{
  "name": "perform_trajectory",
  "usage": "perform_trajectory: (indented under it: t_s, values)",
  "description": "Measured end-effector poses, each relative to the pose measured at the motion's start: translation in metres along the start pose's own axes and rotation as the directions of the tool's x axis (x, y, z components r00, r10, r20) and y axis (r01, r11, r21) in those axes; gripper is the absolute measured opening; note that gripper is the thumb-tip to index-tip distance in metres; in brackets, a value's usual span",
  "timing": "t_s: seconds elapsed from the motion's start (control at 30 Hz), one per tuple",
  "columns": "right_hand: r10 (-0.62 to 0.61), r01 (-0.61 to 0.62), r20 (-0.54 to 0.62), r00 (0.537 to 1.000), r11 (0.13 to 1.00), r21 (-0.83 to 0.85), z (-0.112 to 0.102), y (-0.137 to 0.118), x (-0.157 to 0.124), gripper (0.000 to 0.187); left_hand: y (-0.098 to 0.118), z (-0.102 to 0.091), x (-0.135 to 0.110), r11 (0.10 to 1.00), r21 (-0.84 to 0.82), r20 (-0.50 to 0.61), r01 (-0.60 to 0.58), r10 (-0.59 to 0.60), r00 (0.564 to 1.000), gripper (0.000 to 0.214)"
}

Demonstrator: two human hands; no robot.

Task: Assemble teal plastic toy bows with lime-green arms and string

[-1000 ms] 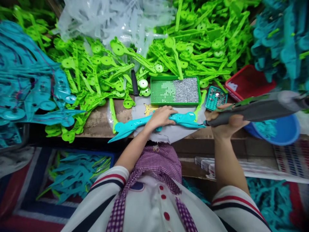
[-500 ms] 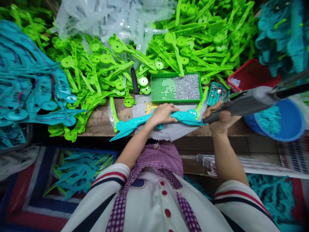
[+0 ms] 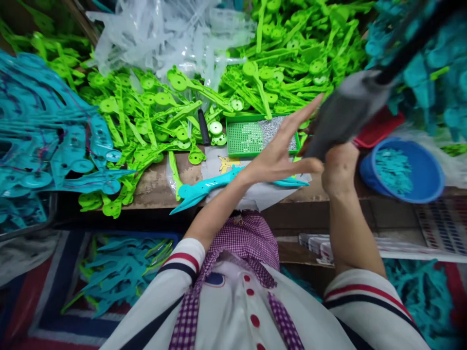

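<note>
A teal plastic toy piece [image 3: 207, 186] lies on a pale sheet at the bench's front edge. My left hand [image 3: 282, 153] hovers above it, lifted off, fingers stretched out flat and holding nothing, its thumb near the tool's tip. My right hand [image 3: 337, 165] is wrapped round a grey electric screwdriver [image 3: 345, 114], which is tilted up to the right with a dark cord at its top. Behind my hands sits a green tray [image 3: 246, 138] half covered with small silver screws.
Heaps of lime green plastic parts [image 3: 153, 107] cover the back of the bench; teal parts [image 3: 44, 141] pile at left and right. A blue bowl [image 3: 404, 170] of teal bits and a red basket [image 3: 379, 129] stand right. Clear bags [image 3: 171, 29] lie behind. More teal pieces [image 3: 116, 272] lie on the floor.
My left hand has lifted off the teal piece and opened flat. My right hand has swung the screwdriver from nearly level to steeply upright, away from the piece.
</note>
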State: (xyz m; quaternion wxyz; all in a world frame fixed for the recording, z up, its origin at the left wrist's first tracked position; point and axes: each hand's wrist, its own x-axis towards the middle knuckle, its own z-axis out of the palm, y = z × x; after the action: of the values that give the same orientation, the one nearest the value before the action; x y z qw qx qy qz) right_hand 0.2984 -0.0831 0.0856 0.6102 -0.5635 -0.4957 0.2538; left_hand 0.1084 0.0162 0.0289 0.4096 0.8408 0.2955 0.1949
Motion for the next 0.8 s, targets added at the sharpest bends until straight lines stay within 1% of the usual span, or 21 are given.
perform_trajectory:
  t_s: [0.03,0.07,0.1,0.13,0.17,0.2,0.23,0.27,0.3,0.33,0.37,0.43,0.5,0.53,0.63,0.73,0.77,0.8]
  values:
    - [-0.020,0.022,0.040,0.999,0.998,-0.066,-0.007,0.001,-0.004,0.060,0.003,-0.007,0.004,1.000,-0.030,-0.039,0.005,-0.006,0.999,0.082]
    - [-0.035,0.042,0.049,0.998,0.988,-0.148,-0.017,0.004,-0.011,0.056,0.004,-0.015,0.008,0.998,-0.058,-0.082,0.008,-0.013,0.997,0.080]
    - [-0.023,0.032,0.039,0.999,0.971,-0.237,-0.028,0.011,-0.019,0.051,0.005,-0.024,0.011,0.996,-0.085,-0.125,0.011,-0.022,0.992,0.079]
    - [0.043,-0.050,-0.028,0.999,0.941,-0.335,-0.041,0.022,-0.028,0.047,0.004,-0.032,0.013,0.994,-0.111,-0.170,0.014,-0.032,0.985,0.077]
    - [0.148,-0.170,-0.084,0.985,0.883,-0.437,-0.053,0.034,-0.038,0.049,0.003,-0.039,0.015,0.991,-0.135,-0.213,0.016,-0.045,0.976,0.075]
    - [0.290,-0.274,-0.053,0.955,0.808,-0.521,-0.064,0.048,-0.048,0.053,0.002,-0.045,0.016,0.987,-0.159,-0.253,0.020,-0.061,0.966,0.073]
    - [0.424,-0.366,-0.028,0.905,0.744,-0.559,-0.072,0.063,-0.056,0.059,0.001,-0.051,0.017,0.983,-0.183,-0.291,0.025,-0.078,0.953,0.071]
    - [0.528,-0.437,0.004,0.850,0.707,-0.556,-0.078,0.077,-0.064,0.064,0.000,-0.055,0.018,0.978,-0.205,-0.327,0.029,-0.096,0.940,0.069]
    - [0.596,-0.489,0.041,0.802,0.695,-0.527,-0.082,0.089,-0.069,0.066,0.001,-0.059,0.018,0.973,-0.227,-0.361,0.032,-0.115,0.925,0.067]
    - [0.634,-0.535,0.073,0.770,0.703,-0.468,-0.083,0.099,-0.073,0.069,0.003,-0.062,0.019,0.968,-0.249,-0.394,0.034,-0.133,0.909,0.065]
    - [0.655,-0.573,0.107,0.748,0.719,-0.393,-0.082,0.107,-0.074,0.070,0.006,-0.065,0.019,0.962,-0.271,-0.426,0.032,-0.150,0.892,0.062]
    - [0.665,-0.624,0.180,0.725,0.744,-0.238,-0.079,0.117,-0.074,0.066,0.013,-0.072,0.020,0.953,-0.304,-0.485,0.015,-0.169,0.858,0.057]
    - [0.663,-0.655,0.249,0.706,0.745,-0.124,-0.075,0.120,-0.071,0.060,0.019,-0.081,0.020,0.949,-0.316,-0.522,-0.012,-0.164,0.837,0.066]
    - [0.655,-0.659,0.271,0.705,0.747,-0.090,-0.074,0.121,-0.069,0.056,0.020,-0.086,0.020,0.948,-0.318,-0.532,-0.022,-0.159,0.832,0.069]
    - [0.639,-0.654,0.296,0.710,0.754,-0.063,-0.073,0.122,-0.068,0.053,0.015,-0.101,0.018,0.951,-0.308,-0.541,-0.022,-0.156,0.826,0.061]
    - [0.637,-0.648,0.289,0.714,0.758,-0.070,-0.075,0.118,-0.073,0.054,-0.002,-0.112,0.016,0.964,-0.267,-0.560,-0.022,-0.137,0.817,0.068]
    - [0.630,-0.627,0.268,0.729,0.771,-0.105,-0.077,0.114,-0.074,0.055,-0.009,-0.115,0.015,0.967,-0.251,-0.574,-0.035,-0.120,0.810,0.070]
    - [0.614,-0.587,0.237,0.753,0.789,-0.181,-0.078,0.108,-0.076,0.055,-0.018,-0.118,0.014,0.970,-0.238,-0.589,-0.056,-0.099,0.802,0.073]
